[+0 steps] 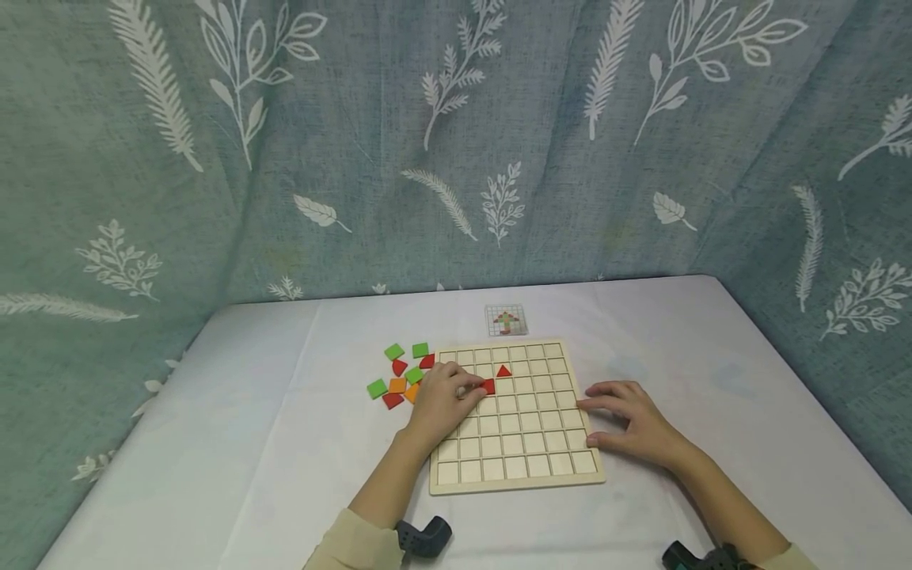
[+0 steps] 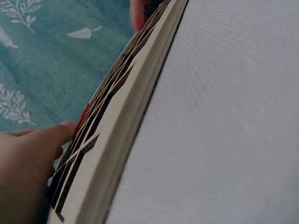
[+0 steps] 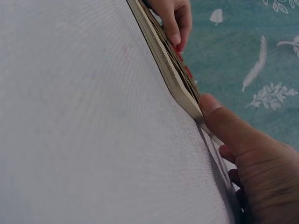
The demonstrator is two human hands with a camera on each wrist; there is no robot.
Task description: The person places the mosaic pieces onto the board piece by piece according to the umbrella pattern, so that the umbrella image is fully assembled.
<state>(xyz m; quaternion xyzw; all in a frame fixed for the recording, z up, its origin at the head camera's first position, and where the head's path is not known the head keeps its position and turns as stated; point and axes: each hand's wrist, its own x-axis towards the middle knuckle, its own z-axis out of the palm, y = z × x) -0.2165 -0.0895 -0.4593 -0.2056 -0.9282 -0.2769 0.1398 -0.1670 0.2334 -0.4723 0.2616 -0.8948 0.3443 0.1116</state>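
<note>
A wooden grid board (image 1: pixel 516 484) lies flat on the table, a red triangle tile (image 1: pixel 503 370) in one of its upper cells. Reaching over the board's left side, my left hand (image 1: pixel 445 404) pinches a red square tile (image 1: pixel 489 386) between thumb and fingertips, just below and left of the triangle. Along the right edge, my right hand (image 1: pixel 634 423) rests its thumb and fingertips against the frame, fingers spread. The right wrist view shows that thumb (image 3: pixel 212 103) touching the board's rim (image 3: pixel 180 91).
Left of the board lie several loose tiles: green squares (image 1: pixel 394 352), orange ones (image 1: pixel 397 385) and red rounded pieces (image 1: pixel 393 400), some partly behind my left hand. Beyond the far edge is a small pattern card (image 1: pixel 507 320). A leaf-print curtain (image 1: pixel 356 158) hangs behind the white table (image 1: pixel 299 443).
</note>
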